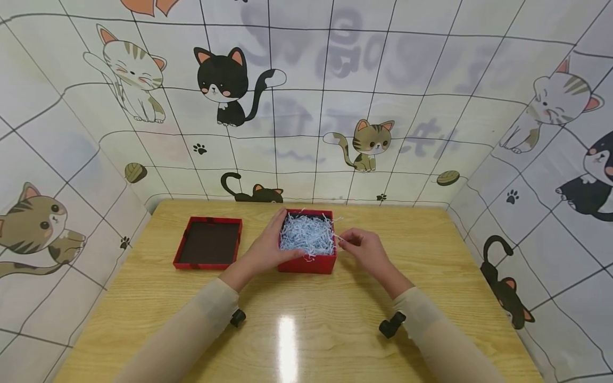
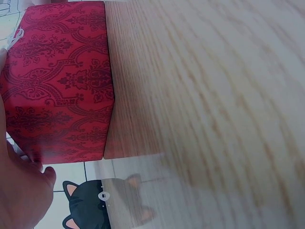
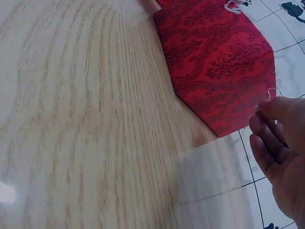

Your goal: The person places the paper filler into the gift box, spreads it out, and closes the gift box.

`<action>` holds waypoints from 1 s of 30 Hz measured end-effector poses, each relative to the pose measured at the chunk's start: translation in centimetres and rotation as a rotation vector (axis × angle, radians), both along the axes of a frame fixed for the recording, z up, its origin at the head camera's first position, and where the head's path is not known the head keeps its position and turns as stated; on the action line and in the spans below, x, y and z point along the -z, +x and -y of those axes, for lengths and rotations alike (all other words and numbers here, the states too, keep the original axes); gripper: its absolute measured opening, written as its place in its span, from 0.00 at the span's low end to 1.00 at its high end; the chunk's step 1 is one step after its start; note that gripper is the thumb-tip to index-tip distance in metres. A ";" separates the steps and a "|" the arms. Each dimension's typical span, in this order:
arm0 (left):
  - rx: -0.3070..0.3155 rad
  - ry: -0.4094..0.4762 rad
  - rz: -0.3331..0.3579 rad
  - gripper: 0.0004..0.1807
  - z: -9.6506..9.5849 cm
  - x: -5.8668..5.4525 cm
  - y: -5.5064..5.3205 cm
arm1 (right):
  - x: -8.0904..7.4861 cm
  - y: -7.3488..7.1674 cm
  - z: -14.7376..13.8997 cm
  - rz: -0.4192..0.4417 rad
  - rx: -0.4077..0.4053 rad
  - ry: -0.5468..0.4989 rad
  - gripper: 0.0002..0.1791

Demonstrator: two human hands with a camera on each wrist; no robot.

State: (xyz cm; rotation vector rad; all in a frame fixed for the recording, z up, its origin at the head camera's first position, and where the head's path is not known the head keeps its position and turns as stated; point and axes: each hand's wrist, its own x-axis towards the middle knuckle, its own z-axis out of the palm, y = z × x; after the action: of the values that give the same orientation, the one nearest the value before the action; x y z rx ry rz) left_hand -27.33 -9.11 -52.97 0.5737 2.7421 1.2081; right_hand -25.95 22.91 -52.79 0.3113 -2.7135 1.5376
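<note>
A red patterned box (image 1: 306, 265) stands on the table, heaped with pale blue-white paper shreds (image 1: 306, 234). My left hand (image 1: 263, 247) holds it at the left side, thumb over the front rim and fingers toward the back. In the left wrist view the box (image 2: 62, 71) shows its dark scroll pattern beside the hand (image 2: 26, 193). At the right wall of the box, my right hand (image 1: 366, 249) pinches a thin paper shred between thumb and forefinger. The right wrist view shows that shred (image 3: 271, 91) at the fingertips of the hand (image 3: 286, 152).
Left of the box lies a red lid (image 1: 210, 242), its dark inside facing up. The wooden table (image 1: 407, 239) has a bright glare streak near its front. A cat-printed cloth (image 1: 306, 117) hangs behind and along both sides.
</note>
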 end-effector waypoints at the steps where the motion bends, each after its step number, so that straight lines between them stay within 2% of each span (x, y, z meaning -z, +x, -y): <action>1: 0.000 0.000 0.003 0.73 0.0 0.0 0.0 | -0.1 0.0 -0.1 -0.002 0.000 -0.003 0.02; 9: 0.000 0.004 0.002 0.73 0.0 -0.2 0.1 | -1.5 0.0 -0.3 -0.033 0.000 -0.034 0.06; 15: 0.008 0.008 -0.002 0.73 0.1 -0.2 0.1 | -2.7 0.0 0.3 -0.073 -0.024 -0.044 0.05; 30: 0.014 0.021 0.001 0.73 0.1 -0.2 0.0 | -5.3 -1.3 4.2 -0.107 -0.117 -0.006 0.07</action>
State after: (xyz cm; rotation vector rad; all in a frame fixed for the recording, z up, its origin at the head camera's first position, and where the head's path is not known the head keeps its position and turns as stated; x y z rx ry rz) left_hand -27.28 -9.20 -52.76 0.5938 2.7229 1.2344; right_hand -27.20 18.73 -47.52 0.5442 -2.6521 1.5074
